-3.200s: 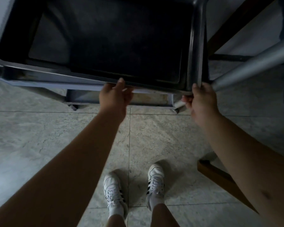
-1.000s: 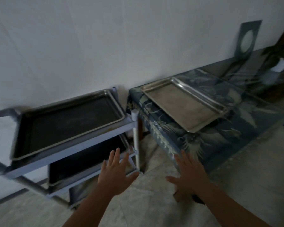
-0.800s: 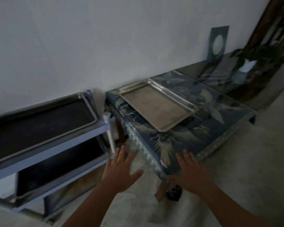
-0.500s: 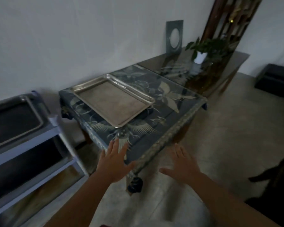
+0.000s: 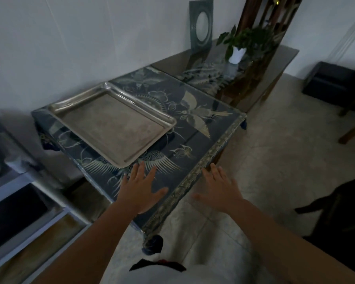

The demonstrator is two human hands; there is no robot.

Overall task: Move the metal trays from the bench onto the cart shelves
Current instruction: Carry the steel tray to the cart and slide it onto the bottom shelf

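Metal tray (image 5: 111,125) flat on bird-patterned bench (image 5: 195,144), long axis diagonal, near corner pointing at us; our left hand (image 5: 140,188) just short of it, fingers spread, gripping nothing; right hand (image 5: 219,186) likewise, off bench edge, farther away; cart (image 5: 19,201) at left; potted plant (image 5: 239,45) well behind; nothing blocks reach

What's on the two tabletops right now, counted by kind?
metal tray: 1
potted plant: 1
square panel with a round opening, leaning on the wall: 1
Total: 3
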